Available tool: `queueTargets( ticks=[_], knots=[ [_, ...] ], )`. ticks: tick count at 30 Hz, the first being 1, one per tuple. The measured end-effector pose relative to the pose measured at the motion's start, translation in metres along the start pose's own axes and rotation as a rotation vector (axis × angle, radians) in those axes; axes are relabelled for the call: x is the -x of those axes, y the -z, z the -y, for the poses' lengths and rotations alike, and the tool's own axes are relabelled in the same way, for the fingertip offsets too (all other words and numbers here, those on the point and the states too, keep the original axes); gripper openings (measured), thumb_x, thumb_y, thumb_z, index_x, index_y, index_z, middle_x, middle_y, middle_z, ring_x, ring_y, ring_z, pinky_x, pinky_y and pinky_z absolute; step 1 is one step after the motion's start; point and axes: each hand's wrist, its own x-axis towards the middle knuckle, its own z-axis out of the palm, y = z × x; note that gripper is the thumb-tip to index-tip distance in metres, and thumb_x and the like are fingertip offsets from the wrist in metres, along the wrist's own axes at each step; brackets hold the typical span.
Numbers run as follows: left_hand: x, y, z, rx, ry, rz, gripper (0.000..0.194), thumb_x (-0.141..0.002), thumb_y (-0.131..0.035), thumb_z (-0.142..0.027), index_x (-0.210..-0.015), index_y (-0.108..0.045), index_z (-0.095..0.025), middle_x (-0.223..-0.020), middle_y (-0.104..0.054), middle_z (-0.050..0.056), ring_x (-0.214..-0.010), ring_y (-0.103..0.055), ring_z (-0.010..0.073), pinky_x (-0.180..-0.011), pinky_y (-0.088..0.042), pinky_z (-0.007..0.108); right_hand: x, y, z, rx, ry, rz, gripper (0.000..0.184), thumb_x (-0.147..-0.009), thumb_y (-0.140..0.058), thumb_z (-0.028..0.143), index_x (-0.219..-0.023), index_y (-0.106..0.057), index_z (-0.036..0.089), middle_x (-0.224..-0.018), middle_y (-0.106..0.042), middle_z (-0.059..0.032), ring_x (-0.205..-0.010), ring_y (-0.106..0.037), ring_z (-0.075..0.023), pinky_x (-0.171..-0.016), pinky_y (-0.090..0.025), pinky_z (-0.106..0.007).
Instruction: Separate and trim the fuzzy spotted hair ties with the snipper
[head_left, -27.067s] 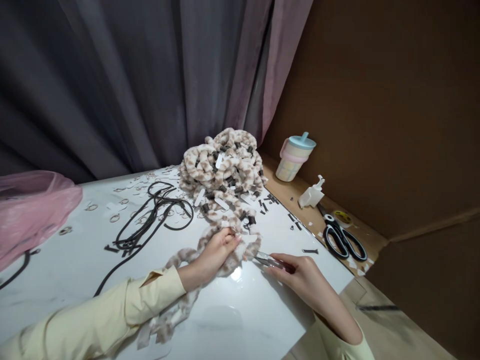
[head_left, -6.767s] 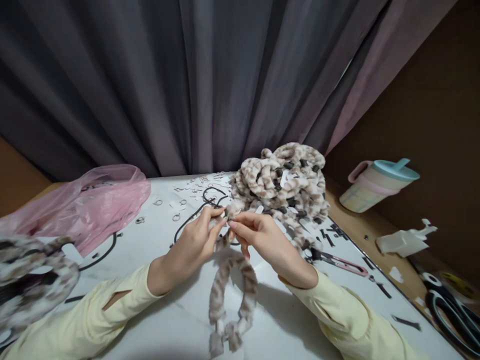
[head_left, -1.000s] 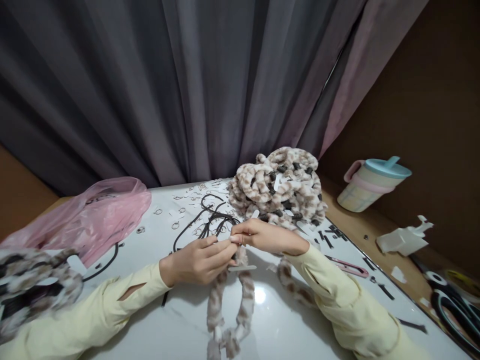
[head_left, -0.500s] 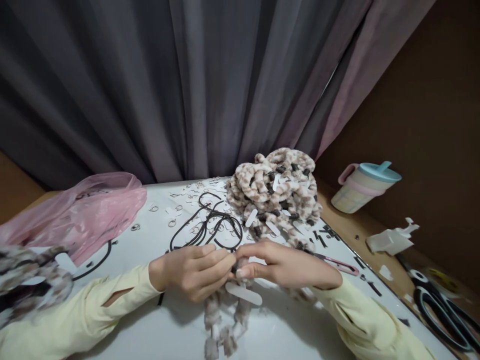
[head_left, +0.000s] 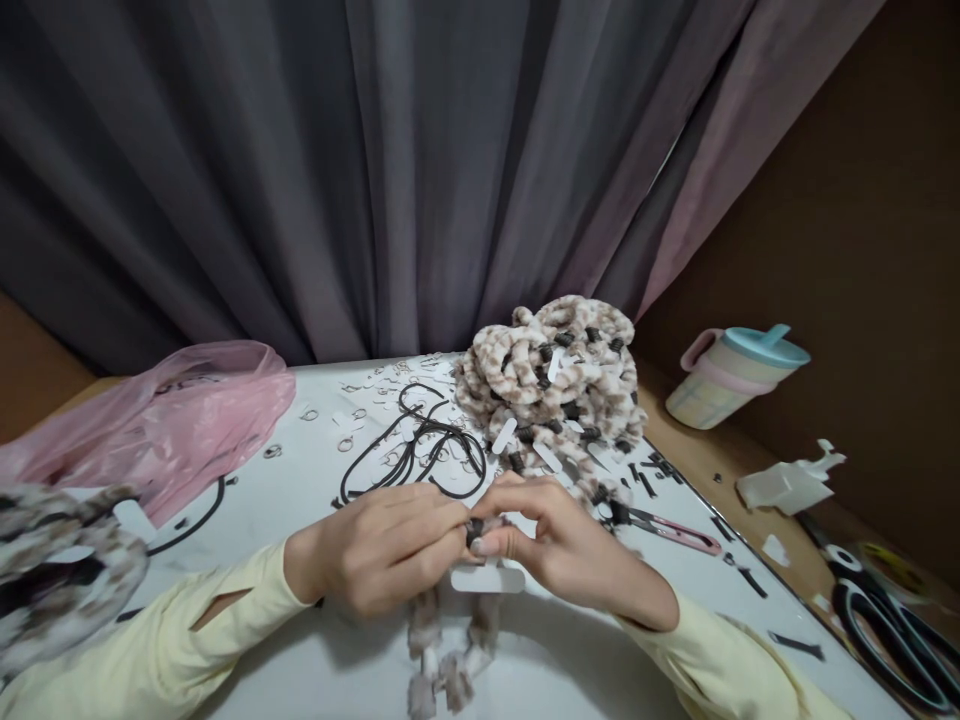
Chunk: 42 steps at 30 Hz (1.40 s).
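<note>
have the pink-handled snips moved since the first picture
Yes: judged against the fluffy pile, the snips have moved toward it, out of the right hand onto the table at its near right side.

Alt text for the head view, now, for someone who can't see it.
The left hand and right hand meet on a dark-banded fuzzy piece over a white table, a white tag just below. Beyond lie black cord and a fuzzy pile; a pink bag sits left, a cup and black scissors right.

Scissors (head_left: 862, 592) and cords (head_left: 430, 429) suggest a craft workspace.
</note>
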Motion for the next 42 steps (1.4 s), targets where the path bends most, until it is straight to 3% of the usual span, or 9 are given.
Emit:
queueTargets(
  ticks=[4, 7, 11, 15, 24, 30, 35, 42],
  knots=[
    [0.005, -0.004, -0.002, -0.04, 0.096, -0.061, 0.015, -0.09, -0.047, -0.01, -0.102, -0.055, -0.006, -0.086, -0.069, 0.017, -0.08, -0.065, 0.0203, -0.065, -0.056, 0.032, 0.003, 0.0, 0.002, 0.13, 0.123, -0.087, 0.03, -0.092, -0.046, 0.035, -0.08, -0.064, 0.014, -0.069, -0.061, -0.0035, -0.065, -0.052, -0.014, -0.066, -0.038, -0.027],
    [0.005, -0.011, -0.005, -0.008, 0.195, -0.14, 0.022, -0.086, -0.054, -0.009, -0.108, -0.053, -0.009, -0.089, -0.069, 0.014, -0.082, -0.064, 0.0172, -0.067, -0.055, 0.029, 0.005, -0.002, 0.003, 0.191, 0.205, -0.136, 0.031, -0.096, -0.039, 0.033, -0.081, -0.06, 0.015, -0.067, -0.058, -0.0024, -0.062, -0.049, -0.0136, -0.066, -0.038, -0.028],
    [0.001, -0.024, -0.009, 0.045, 0.344, -0.3, 0.024, -0.085, -0.055, -0.006, -0.108, -0.056, -0.013, -0.088, -0.067, 0.01, -0.081, -0.064, 0.0157, -0.066, -0.056, 0.027, 0.006, -0.007, 0.0, 0.279, 0.271, -0.209, 0.021, -0.095, -0.036, 0.019, -0.082, -0.053, 0.016, -0.068, -0.055, -0.0029, -0.063, -0.046, -0.0149, -0.065, -0.037, -0.029],
    [-0.003, -0.031, -0.011, 0.072, 0.449, -0.379, 0.019, -0.086, -0.05, -0.003, -0.101, -0.058, -0.013, -0.086, -0.063, 0.008, -0.08, -0.062, 0.0133, -0.064, -0.055, 0.021, 0.004, -0.012, -0.008, 0.427, 0.33, -0.244, 0.016, -0.085, -0.036, 0.004, -0.083, -0.048, 0.015, -0.072, -0.053, -0.005, -0.065, -0.042, -0.0161, -0.065, -0.035, -0.031],
    [-0.013, -0.04, -0.005, -0.029, 0.448, -0.385, 0.013, -0.087, -0.051, -0.008, -0.098, -0.054, -0.013, -0.081, -0.061, 0.007, -0.076, -0.057, 0.015, -0.065, -0.05, 0.027, 0.003, -0.013, -0.011, 0.809, 0.403, -0.393, 0.024, -0.086, -0.029, 0.003, -0.075, -0.046, 0.016, -0.065, -0.044, -0.0035, -0.063, -0.036, -0.0181, -0.065, -0.031, -0.033],
    [-0.006, -0.039, 0.009, -0.218, 0.245, -0.159, 0.011, -0.089, -0.046, -0.01, -0.097, -0.053, -0.01, -0.071, -0.06, 0.007, -0.066, -0.052, 0.0167, -0.058, -0.043, 0.029, 0.003, -0.007, -0.01, 0.812, 0.371, -0.335, 0.022, -0.08, -0.031, 0.0, -0.072, -0.043, 0.017, -0.066, -0.043, -0.0031, -0.063, -0.034, -0.0176, -0.065, -0.03, -0.032],
    [-0.006, -0.039, 0.008, -0.11, 0.298, -0.139, 0.012, -0.091, -0.041, -0.014, -0.095, -0.052, -0.012, -0.073, -0.057, 0.007, -0.066, -0.047, 0.0161, -0.061, -0.042, 0.028, 0.003, -0.006, -0.011, 0.769, 0.366, -0.303, 0.02, -0.075, -0.035, 0.0, -0.069, -0.038, 0.019, -0.065, -0.039, -0.0013, -0.061, -0.033, -0.0166, -0.065, -0.03, -0.032],
    [-0.016, -0.044, -0.003, 0.063, 0.477, -0.266, 0.021, -0.096, -0.033, -0.025, -0.087, -0.049, -0.016, -0.062, -0.044, -0.001, -0.055, -0.038, 0.0125, -0.051, -0.035, 0.024, 0.004, -0.008, -0.008, 0.811, 0.408, -0.33, 0.023, -0.08, -0.032, 0.001, -0.068, -0.042, 0.018, -0.063, -0.038, -0.0013, -0.06, -0.032, -0.0163, -0.066, -0.031, -0.032]
  ],
)
